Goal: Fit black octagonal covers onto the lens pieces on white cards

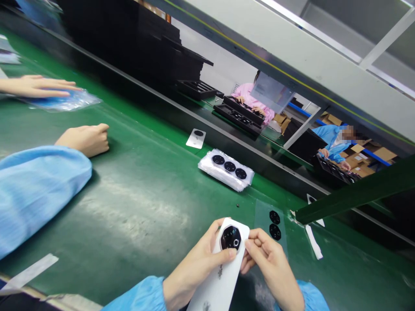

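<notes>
Left hand [197,264] clasping white panel [218,287], right hand [271,258] pinching its edge; beyond: wrapped stack [223,176], green post [359,194].

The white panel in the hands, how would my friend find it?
Find the green table, then look bottom middle. The left hand holds a white panel with one black octagon. Unlike the far white panel on the table, this one is held.

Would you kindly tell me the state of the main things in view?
White panel: held in both hands, black piece showing.
Left hand: closed on the panel, thumb at the black piece's lower edge.
Right hand: pinching the panel's right edge.
Clear sheet: lying flat, bearing two discs.
Wrapped pack: lying flat, three dark ovals showing.
Second panel: lying beyond the pack.
</notes>
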`<state>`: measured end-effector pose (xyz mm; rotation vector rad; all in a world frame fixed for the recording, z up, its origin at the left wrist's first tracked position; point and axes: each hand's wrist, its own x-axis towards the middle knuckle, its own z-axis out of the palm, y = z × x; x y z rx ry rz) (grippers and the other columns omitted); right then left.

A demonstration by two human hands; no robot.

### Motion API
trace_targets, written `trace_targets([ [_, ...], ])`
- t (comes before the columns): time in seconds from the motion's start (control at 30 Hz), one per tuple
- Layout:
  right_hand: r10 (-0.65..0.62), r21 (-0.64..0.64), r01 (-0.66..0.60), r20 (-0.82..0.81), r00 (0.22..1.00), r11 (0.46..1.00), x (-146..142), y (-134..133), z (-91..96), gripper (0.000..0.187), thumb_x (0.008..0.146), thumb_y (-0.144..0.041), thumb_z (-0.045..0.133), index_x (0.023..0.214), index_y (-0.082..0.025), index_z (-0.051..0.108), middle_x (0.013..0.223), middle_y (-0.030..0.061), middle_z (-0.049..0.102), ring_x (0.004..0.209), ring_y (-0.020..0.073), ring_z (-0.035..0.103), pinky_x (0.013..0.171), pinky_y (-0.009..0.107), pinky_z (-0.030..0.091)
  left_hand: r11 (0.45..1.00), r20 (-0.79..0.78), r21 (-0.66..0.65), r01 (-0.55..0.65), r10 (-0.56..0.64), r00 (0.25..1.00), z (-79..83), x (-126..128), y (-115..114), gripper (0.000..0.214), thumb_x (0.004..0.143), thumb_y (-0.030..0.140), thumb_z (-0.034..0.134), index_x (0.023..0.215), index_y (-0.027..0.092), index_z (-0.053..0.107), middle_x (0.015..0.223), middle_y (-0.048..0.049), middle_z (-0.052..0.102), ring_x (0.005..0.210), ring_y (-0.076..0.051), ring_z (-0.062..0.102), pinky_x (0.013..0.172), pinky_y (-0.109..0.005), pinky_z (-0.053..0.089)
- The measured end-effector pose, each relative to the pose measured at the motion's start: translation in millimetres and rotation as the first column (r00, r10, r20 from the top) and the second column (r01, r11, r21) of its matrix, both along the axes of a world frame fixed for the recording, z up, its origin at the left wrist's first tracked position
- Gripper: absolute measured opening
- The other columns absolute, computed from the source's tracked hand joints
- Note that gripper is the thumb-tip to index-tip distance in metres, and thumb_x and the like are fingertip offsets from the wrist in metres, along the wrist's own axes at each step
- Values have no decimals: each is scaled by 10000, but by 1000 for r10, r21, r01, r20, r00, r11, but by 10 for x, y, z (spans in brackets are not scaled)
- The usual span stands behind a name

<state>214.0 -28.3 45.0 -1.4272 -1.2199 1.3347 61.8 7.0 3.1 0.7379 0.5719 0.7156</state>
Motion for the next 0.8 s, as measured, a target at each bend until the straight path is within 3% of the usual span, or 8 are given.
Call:
trace_targets([
  [0.17,-9,-45,11,52,999,999,-5,31,4,397,785,-556,572,737,-169,495,550,-29,558,456,109,573,465,216,467,997,-40,60,-39,42,998,-10,10,-33,658,681,375,728,1227,268,378,996,-20,605,688,-132,564,581,-223,404],
  [0.57,-69,-51,75,101,992,996,-28,29,-57,394,730,-526,644,671,-182,461,480,-55,524,420,96,541,432,198,428,989,-95,145,5,9,995,-159,39,-18,722,702,352,707,1293,278,299,957,-26,611,681,-150,593,596,-242,440],
  [0.8,-81,-53,87,108,991,995,-16,31,-97,392,740,-525,631,672,-185,448,462,-64,517,395,86,518,406,182,398,991,-117,131,16,0,993,-41,20,-28,732,712,362,680,1300,255,257,955,-24,615,675,-129,568,599,-230,439],
])
